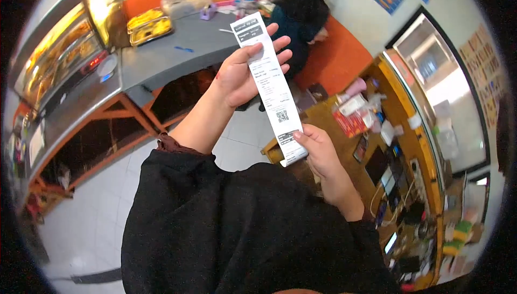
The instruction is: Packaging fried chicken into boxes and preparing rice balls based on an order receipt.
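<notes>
A long white paper receipt (pixel 271 88) is stretched out in front of me, bearing print and a square printed code. Its top part is pinched by my left hand (pixel 246 68), thumb on the printed face and the other fingers spread behind the paper. My right hand (pixel 323 152) grips the strip near its lower end, thumb on the front. The bottom edge of the paper curls up. Both hands are above the tiled floor, between a grey counter and a wooden desk.
Along the grey counter (pixel 173 47) are metal trays of yellow food (pixel 150 26) and a lit glass display case (pixel 60 43). Another person (pixel 301 23) stands at its far end. On the right, the wooden desk (pixel 323 120) carries a red box (pixel 351 120), phones, cables and clutter.
</notes>
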`<state>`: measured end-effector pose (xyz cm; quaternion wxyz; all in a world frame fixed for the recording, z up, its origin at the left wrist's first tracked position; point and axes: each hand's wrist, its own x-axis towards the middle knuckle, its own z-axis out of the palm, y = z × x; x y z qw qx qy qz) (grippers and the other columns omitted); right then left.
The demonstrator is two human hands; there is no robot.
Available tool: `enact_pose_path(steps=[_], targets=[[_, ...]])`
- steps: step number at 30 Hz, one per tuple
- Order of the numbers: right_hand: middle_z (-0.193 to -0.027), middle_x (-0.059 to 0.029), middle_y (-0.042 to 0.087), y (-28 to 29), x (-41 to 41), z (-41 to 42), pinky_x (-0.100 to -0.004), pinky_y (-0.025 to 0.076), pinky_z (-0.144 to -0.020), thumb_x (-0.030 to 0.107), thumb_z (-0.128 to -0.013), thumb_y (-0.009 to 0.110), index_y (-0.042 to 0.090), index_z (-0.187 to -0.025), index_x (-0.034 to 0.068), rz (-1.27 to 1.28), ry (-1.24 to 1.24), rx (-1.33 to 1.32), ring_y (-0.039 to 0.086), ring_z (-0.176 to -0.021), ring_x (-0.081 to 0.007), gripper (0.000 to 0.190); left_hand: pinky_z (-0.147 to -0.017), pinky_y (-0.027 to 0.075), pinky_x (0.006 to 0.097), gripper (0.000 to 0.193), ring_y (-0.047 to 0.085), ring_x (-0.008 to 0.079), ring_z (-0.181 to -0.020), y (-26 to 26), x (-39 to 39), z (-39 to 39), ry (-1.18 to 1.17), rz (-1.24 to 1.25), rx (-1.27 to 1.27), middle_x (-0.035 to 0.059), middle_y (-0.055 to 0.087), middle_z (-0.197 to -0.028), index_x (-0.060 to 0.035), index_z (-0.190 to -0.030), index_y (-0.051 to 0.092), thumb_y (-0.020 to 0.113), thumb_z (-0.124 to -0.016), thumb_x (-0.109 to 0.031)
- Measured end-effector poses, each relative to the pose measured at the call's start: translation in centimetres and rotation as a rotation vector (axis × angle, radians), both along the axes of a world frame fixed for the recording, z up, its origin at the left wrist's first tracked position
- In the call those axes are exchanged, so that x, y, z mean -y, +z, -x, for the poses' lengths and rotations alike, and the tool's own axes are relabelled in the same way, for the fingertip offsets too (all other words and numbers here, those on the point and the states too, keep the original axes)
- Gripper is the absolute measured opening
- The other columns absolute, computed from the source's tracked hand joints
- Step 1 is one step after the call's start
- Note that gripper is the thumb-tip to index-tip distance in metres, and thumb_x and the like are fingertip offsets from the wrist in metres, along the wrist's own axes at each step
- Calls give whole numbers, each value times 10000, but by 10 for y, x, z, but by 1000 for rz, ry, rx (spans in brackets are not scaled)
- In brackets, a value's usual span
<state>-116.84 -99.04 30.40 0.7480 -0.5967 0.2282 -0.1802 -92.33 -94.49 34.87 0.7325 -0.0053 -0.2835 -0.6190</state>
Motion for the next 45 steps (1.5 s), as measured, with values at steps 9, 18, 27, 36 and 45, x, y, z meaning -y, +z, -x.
enact_pose_path(steps=[9,18,27,36,45], targets=[[-946,-78,670,-29,11,128,-273,490,-762,116,-936,535,605,-1084,-34,-63,-417,65,623,-818,-119,222,-988,453,451,609,543,299,-1152,-6,114,138,-380,-54,132,146,504,-1310,-129,-1423,320,593,-887,-224],[-932,-62,660,-73,9,268,-274,481,-745,157,-939,548,607,-1068,-26,-64,-841,-13,607,-805,-120,231,-969,467,436,520,573,275,-1122,-48,202,329,-743,-67,478,157,548,-1268,-118,-1391,391,545,-915,-258],[-817,-74,644,-298,1,382,-308,455,-633,183,-889,590,634,-960,-22,-369,-1209,-307,584,-710,-162,221,-491,515,334,315,631,141,-583,-287,272,467,-726,-358,1653,86,654,-798,-5,-1038,613,677,-835,-238],[-883,-104,617,-433,31,396,-357,450,-703,190,-871,585,591,-1008,-21,-218,-1281,-530,573,-772,-199,252,-1046,355,450,636,390,331,-1316,-356,191,505,9,353,1660,258,405,-1379,-31,-1389,348,629,-826,-127],[-956,-233,640,-407,20,388,-446,476,-812,245,-831,572,645,-1001,-9,-242,-1195,-605,605,-913,-377,315,-1123,202,480,765,190,328,-1411,-333,172,491,-318,1285,2266,135,138,-1550,-55,-1456,235,584,-865,-391]])
